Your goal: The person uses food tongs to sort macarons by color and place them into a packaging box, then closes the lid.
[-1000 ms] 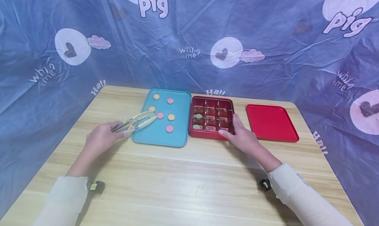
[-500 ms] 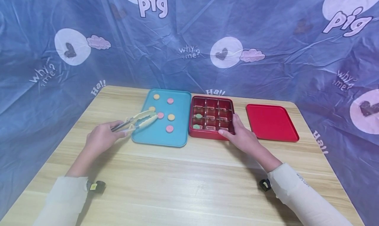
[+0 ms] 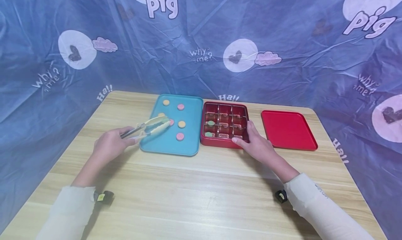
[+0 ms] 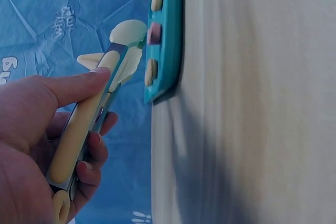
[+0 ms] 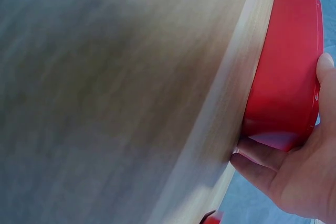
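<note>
In the head view my left hand (image 3: 111, 144) grips a pair of tongs (image 3: 157, 120) with cream tips, reaching over the blue tray (image 3: 169, 147). A small green macaron-like round (image 3: 165, 118) shows between the tips. Yellow and pink rounds lie on the tray, among them a pink one (image 3: 180, 137) and a yellow one (image 3: 181, 124). The left wrist view shows my thumb along the tongs' cream handle (image 4: 79, 135). My right hand (image 3: 259, 145) holds the red divided box (image 3: 216, 142) at its front right corner. Two green rounds (image 3: 210, 123) sit in its left column.
To the right of the box a red lid (image 3: 289, 130) lies on the wooden table (image 3: 188, 191). The blue tray stands right against the box's left side. Behind the table's far edge hangs a blue printed curtain (image 3: 201, 75).
My left hand and the tongs have shifted slightly right, the tips now overlapping the middle pink round, with the green round moving along between them. My right hand and the box stay put.
</note>
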A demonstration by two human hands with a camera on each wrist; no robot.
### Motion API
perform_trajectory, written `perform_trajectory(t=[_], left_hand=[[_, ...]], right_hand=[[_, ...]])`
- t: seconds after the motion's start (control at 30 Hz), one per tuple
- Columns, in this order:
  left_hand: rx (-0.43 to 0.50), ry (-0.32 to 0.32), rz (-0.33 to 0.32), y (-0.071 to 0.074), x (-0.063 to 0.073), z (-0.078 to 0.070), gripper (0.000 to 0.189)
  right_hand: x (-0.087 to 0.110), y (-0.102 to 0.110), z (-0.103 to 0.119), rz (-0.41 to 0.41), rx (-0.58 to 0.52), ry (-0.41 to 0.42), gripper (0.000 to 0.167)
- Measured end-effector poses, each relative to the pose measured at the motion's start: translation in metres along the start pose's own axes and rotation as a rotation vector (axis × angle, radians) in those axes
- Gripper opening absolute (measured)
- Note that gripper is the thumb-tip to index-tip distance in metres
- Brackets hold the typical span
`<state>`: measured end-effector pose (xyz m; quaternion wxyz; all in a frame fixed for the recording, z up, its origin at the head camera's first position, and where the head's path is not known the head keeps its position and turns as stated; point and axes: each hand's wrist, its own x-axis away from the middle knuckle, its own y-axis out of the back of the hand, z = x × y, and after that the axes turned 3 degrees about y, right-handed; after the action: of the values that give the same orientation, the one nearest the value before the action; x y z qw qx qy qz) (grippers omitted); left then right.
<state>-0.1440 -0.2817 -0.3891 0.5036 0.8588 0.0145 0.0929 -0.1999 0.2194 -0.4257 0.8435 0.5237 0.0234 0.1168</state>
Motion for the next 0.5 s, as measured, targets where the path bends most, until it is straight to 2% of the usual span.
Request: perform_trajectory(t=[0.3,0.5], left_hand=[[0.005,-0.037,-0.008,-0.001,-0.009,-0.021,0.069],[0.046,-0.028,0.005,-0.002,-0.017,-0.038,0.07]], right_hand=[[0.0,0.0,-0.001,0.002,-0.007,-0.001,0.11],[0.0,0.0,-0.001,0.001,-0.007,0.0,0.11]])
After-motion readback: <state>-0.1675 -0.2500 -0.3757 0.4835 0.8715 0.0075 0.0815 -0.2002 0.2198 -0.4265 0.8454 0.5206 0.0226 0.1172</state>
